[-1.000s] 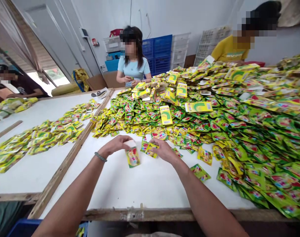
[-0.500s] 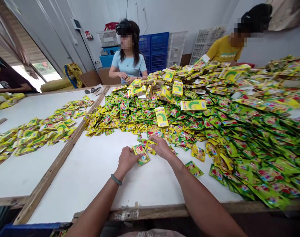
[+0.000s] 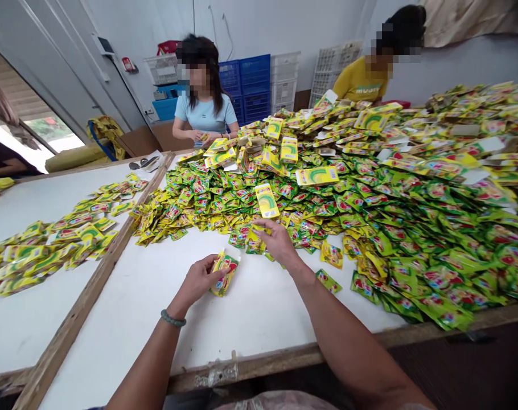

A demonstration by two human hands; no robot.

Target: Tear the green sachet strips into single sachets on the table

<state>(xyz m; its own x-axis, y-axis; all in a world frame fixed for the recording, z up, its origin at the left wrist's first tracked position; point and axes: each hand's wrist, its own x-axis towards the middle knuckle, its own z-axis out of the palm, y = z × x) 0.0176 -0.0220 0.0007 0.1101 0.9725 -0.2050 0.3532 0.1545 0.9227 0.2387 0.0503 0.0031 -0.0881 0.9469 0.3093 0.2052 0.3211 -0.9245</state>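
My left hand (image 3: 198, 283) grips a small yellow-green carton (image 3: 226, 277) between thumb and fingers, above the white tabletop. A white flap stands up at the carton's top end. To its right, at the near edge of the pile, my right hand (image 3: 278, 240) pinches a yellow-green sachet (image 3: 254, 244); its fingertips partly cover it. Many green and yellow sachets (image 3: 225, 196) are heaped beyond both hands. A flat yellow carton (image 3: 266, 201) lies on the heap just past my right fingers. Two loose sachets, one yellow (image 3: 331, 254) and one green (image 3: 328, 281), lie right of my right wrist.
A wooden strip (image 3: 101, 273) divides the table on the left, with filled-looking cartons (image 3: 49, 245) beyond it. More cartons (image 3: 370, 122) top the heap. Across the table are a person in light blue (image 3: 205, 117) and one in yellow (image 3: 361, 80). Blue crates (image 3: 254, 80) stand behind.
My left hand has drawn the carton left and tilted it upright, so its white flap shows. My right hand has shifted slightly toward the heap. The whole view has turned a little right.
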